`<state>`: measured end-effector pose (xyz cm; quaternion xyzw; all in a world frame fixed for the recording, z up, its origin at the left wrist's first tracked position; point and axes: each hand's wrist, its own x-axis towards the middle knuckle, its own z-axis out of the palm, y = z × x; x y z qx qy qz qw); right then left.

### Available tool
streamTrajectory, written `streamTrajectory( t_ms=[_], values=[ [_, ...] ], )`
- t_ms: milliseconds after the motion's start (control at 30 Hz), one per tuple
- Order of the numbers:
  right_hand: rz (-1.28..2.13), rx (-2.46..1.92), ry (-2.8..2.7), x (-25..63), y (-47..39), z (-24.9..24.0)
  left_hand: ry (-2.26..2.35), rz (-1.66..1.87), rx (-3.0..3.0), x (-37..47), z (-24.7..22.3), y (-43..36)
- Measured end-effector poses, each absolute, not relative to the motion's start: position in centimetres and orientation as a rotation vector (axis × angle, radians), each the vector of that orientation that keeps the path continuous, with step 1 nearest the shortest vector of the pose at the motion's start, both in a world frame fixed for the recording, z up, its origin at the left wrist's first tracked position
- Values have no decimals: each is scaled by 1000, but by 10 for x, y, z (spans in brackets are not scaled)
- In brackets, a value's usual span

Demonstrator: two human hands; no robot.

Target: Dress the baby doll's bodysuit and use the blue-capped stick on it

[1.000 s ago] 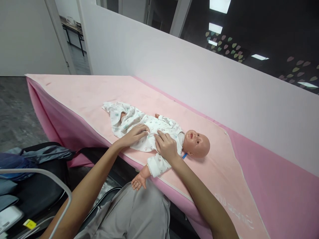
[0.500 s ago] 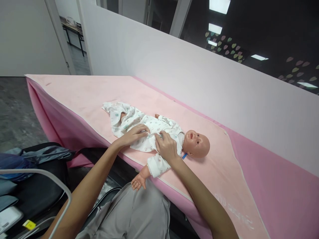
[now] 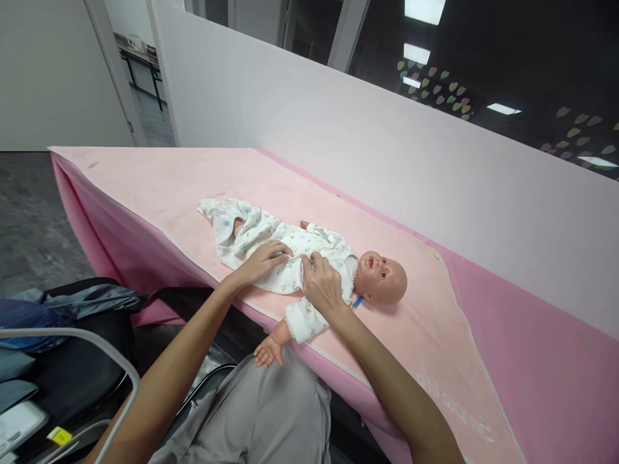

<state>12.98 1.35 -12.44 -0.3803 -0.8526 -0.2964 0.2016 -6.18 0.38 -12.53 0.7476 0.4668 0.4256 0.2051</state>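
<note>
A baby doll (image 3: 382, 278) lies on its back along the near side of the table, head to the right. It wears a white patterned romper (image 3: 283, 278) that covers body and legs, with one knee showing through a gap. My left hand (image 3: 264, 263) pinches the romper's front at the belly. Close beside it, my right hand (image 3: 322, 280) grips the same front edge at the chest, fingers curled in. What exactly lies between the fingertips is too small to make out. The doll's near arm (image 3: 273, 345) hangs over the table edge, and a blue tab (image 3: 358, 301) shows by its neck.
A pale pink mat (image 3: 193, 171) covers the table over a darker pink cloth (image 3: 546, 335). A white wall (image 3: 300, 116) with a window runs behind. At left stand a black chair (image 3: 72, 380) with clothes on it and a grey cable (image 3: 116, 354).
Both hands stay on the romper's front, with only tiny shifts of the fingers. The doll lies as before.
</note>
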Motion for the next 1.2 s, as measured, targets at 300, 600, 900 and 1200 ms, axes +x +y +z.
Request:
streamTrajectory(
  t_ms=[300,600,900,1200],
  values=[
    [-813,-1106,-2377,128,12,-125,1352,1137,2087,-59,-125,10],
    [-783,-1201,-2335,129,15,-125,1215,1208,1913,-61,-117,-5],
    [-749,-1188,-2309,129,14,-126,1395,1316,2123,-56,-123,2],
    [-617,-1299,-2292,132,-2,-111,1359,945,2436,-61,-80,16]
  ],
)
